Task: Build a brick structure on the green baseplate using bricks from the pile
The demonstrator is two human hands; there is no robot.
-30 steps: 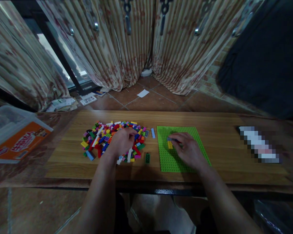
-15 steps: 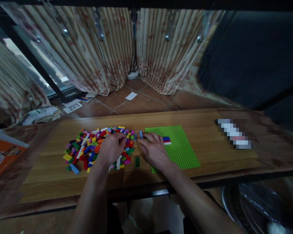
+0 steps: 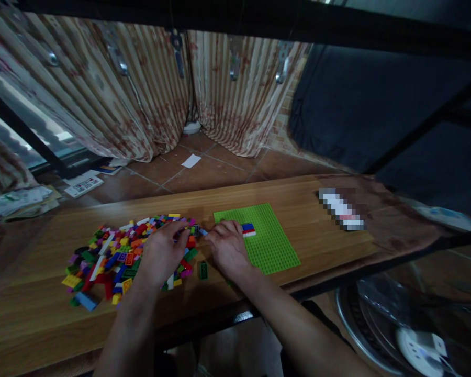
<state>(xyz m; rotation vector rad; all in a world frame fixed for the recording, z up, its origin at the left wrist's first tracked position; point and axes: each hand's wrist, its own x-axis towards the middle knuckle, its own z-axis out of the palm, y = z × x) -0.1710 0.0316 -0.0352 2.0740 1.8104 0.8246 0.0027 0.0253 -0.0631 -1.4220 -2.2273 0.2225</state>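
Note:
My left hand (image 3: 163, 254) rests over the right part of a heap of mixed toy bricks (image 3: 120, 246). Its thumb and fingers curl toward each other, and whatever lies between them is hidden. Fingertips of my right hand (image 3: 230, 251) close on a small light blue brick (image 3: 203, 232) beside the heap. A dark brick (image 3: 195, 230) lies between the two hands. Under and beyond my right hand is the green baseplate (image 3: 277, 241), bearing a small block of blue, red and white bricks (image 3: 248, 230). A dark green brick (image 3: 203, 270) lies on the wood nearer to me.
The wooden tabletop (image 3: 317, 241) carries all of this. A blurred-out long object (image 3: 341, 209) lies at its right. Striped curtains (image 3: 141, 104) hang behind, papers (image 3: 84, 184) lie on the floor, and a white power strip (image 3: 419, 345) is at lower right.
The whole view has shifted, so the table appears further left. The light blue brick has turned aslant at my right fingertips. My left hand stays over the heap.

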